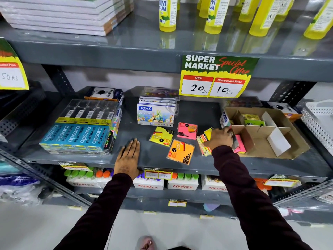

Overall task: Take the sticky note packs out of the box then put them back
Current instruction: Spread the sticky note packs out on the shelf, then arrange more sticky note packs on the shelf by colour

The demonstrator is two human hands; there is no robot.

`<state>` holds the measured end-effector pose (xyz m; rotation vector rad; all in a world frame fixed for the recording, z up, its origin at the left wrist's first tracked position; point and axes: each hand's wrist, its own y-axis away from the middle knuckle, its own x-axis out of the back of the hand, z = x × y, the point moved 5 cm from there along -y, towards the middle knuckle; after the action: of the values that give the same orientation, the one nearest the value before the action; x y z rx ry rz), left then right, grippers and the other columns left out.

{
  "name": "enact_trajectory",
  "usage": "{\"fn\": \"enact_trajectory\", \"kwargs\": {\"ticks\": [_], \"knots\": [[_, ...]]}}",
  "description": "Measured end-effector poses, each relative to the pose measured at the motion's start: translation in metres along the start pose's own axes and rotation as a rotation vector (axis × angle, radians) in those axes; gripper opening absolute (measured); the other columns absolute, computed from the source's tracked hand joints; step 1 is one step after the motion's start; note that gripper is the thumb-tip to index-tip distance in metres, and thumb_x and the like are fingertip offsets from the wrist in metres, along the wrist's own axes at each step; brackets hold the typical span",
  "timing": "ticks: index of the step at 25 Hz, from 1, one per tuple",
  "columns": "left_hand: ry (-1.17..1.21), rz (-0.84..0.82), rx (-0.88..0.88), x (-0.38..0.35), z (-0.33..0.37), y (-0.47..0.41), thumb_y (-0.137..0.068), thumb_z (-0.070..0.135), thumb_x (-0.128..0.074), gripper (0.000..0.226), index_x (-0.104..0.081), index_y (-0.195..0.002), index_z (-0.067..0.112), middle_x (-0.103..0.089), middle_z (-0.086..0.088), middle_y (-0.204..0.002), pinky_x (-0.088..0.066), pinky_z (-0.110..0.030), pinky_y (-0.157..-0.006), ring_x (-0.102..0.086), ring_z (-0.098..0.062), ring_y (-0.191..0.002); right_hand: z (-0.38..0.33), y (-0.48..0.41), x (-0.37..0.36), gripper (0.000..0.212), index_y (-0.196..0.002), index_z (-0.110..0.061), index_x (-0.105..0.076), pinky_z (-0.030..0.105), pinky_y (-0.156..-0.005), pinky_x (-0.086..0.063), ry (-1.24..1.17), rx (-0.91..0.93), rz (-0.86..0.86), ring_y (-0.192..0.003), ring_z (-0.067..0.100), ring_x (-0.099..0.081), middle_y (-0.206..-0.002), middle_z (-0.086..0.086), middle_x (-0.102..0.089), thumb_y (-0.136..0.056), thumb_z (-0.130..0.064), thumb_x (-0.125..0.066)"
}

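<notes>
On grey metal shelf [198,112]: right hand [220,138] clasping small yellow-and-pink sticky note packs [204,143], just left of divided brown cardboard box [281,123]; left hand [128,158] flat, empty, farther left.

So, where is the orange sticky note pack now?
The orange sticky note pack lies on the shelf near its front edge, below the pink pack, left of the right hand.

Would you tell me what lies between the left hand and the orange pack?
Head view: only bare shelf between left hand and orange pack.
</notes>
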<state>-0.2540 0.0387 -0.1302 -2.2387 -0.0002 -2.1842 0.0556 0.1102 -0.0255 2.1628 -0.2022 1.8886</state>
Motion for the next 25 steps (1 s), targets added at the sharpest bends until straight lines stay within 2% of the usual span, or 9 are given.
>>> {"fn": "enact_trajectory", "kwargs": {"ticks": [3,7,10,12,14,16,18,21,25], "knots": [[0.014,0.014,-0.004,0.002,0.001,0.001,-0.079,0.036,-0.068,0.106,0.009,-0.147,0.010,0.003,-0.006,-0.161,-0.001,-0.037,-0.121,0.003,-0.021,-0.149,-0.010,0.001,0.005,0.041,-0.125,0.000,-0.049,0.044,-0.093,-0.051,-0.076,0.100,0.000,-0.117,0.042,-0.054,-0.127,0.025,-0.054,-0.088,-0.011,-0.062],[0.087,0.024,-0.014,0.005,0.001,0.003,-0.067,0.036,-0.078,0.113,-0.005,-0.148,0.009,-0.009,-0.008,-0.160,-0.009,-0.039,-0.121,-0.010,-0.023,-0.148,-0.042,0.008,0.015,0.040,-0.133,-0.011,-0.040,0.043,-0.085,-0.053,-0.125,0.220,0.020,-0.108,0.044,-0.061,-0.115,0.025,-0.064,-0.094,-0.013,-0.049],[0.100,0.005,-0.024,0.002,0.000,0.002,-0.068,0.037,-0.076,0.113,-0.001,-0.148,0.011,-0.006,-0.006,-0.161,-0.005,-0.037,-0.121,-0.008,-0.020,-0.149,-0.084,0.022,0.012,0.040,-0.130,-0.006,-0.040,0.043,-0.085,-0.053,-0.077,0.333,0.031,-0.105,0.041,-0.064,-0.113,0.024,-0.066,-0.091,0.001,-0.048],[0.098,-0.002,-0.027,0.002,-0.001,0.001,-0.070,0.040,-0.074,0.113,0.003,-0.148,0.012,-0.002,-0.005,-0.161,-0.002,-0.036,-0.121,-0.004,-0.019,-0.149,-0.113,0.030,0.006,0.042,-0.128,-0.002,-0.042,0.042,-0.085,-0.054,-0.035,0.435,0.118,-0.104,0.039,-0.065,-0.113,0.022,-0.066,-0.087,0.008,-0.049],[0.104,0.005,-0.023,0.003,-0.001,0.001,-0.068,0.039,-0.075,0.113,-0.001,-0.148,0.011,-0.005,-0.006,-0.161,-0.005,-0.036,-0.121,-0.009,-0.020,-0.148,-0.133,0.036,-0.007,0.046,-0.130,-0.003,-0.044,0.040,-0.092,-0.051,-0.002,0.548,0.169,-0.112,0.035,-0.060,-0.120,0.019,-0.063,-0.085,0.009,-0.047],[0.086,0.042,-0.016,0.004,0.000,0.002,-0.070,0.034,-0.076,0.108,-0.005,-0.148,0.010,-0.010,-0.007,-0.160,-0.011,-0.038,-0.121,-0.017,-0.022,-0.147,-0.140,0.040,-0.028,0.048,-0.132,-0.006,-0.045,0.038,-0.103,-0.044,0.046,0.675,0.149,-0.125,0.032,-0.047,-0.131,0.014,-0.055,-0.086,0.009,-0.045],[0.043,0.056,-0.011,0.002,0.001,0.001,-0.077,0.034,-0.069,0.103,0.001,-0.148,0.010,-0.004,-0.006,-0.161,-0.007,-0.036,-0.121,-0.011,-0.021,-0.148,-0.134,0.040,-0.047,0.053,-0.135,-0.008,-0.046,0.037,-0.109,-0.039,0.065,0.768,0.151,-0.131,0.031,-0.039,-0.138,0.011,-0.050,-0.085,0.010,-0.048],[0.029,0.027,-0.010,-0.003,0.000,0.000,-0.079,0.041,-0.066,0.106,0.010,-0.147,0.010,0.006,-0.004,-0.161,0.001,-0.035,-0.120,0.003,-0.019,-0.149,-0.126,0.034,-0.063,0.051,-0.138,-0.007,-0.046,0.038,-0.111,-0.038,0.034,0.816,0.102,-0.131,0.031,-0.041,-0.142,0.011,-0.049,-0.088,0.004,-0.049],[0.030,0.025,-0.004,-0.003,-0.003,0.000,-0.077,0.041,-0.068,0.109,0.010,-0.147,0.010,0.007,-0.003,-0.161,-0.001,-0.036,-0.121,0.002,-0.020,-0.149,-0.127,0.032,-0.067,0.045,-0.138,-0.010,-0.048,0.036,-0.115,-0.030,0.034,0.821,0.045,-0.134,0.028,-0.039,-0.144,0.012,-0.047,-0.094,-0.017,-0.046]]}}
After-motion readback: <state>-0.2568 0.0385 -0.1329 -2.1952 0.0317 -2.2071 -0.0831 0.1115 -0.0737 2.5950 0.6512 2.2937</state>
